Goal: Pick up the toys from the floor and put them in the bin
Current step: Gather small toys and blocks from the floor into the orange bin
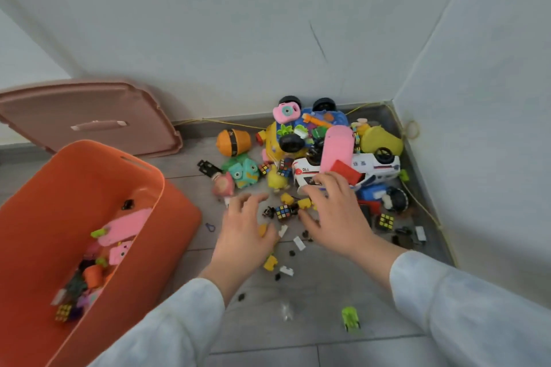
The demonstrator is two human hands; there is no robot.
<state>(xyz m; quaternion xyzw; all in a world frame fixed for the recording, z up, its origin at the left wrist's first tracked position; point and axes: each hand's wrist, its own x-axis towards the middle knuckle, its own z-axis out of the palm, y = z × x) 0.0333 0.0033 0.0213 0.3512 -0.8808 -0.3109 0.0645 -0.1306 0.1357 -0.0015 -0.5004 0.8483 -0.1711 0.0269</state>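
Observation:
A pile of toys lies in the floor corner: a white police car point(376, 167), a pink camera point(286, 112), an orange round toy point(234, 142), a green owl toy point(245, 172). In front of it lie a small puzzle cube point(283, 211), yellow bricks point(304, 203) and small white and black pieces. My left hand point(243, 235) hovers with fingers spread left of the cube, a yellow piece point(262, 230) at its thumb. My right hand point(335, 213) is spread above the bricks, right of the cube. The orange bin point(162, 188) stands at the left with several toys inside.
A pink lid point(89, 116) leans against the wall behind the bin. Walls close the corner at the back and right. A small green car point(350, 318) and a yellow brick point(270, 263) lie on the grey floor nearer to me. A second puzzle cube point(386, 221) lies right of my right hand.

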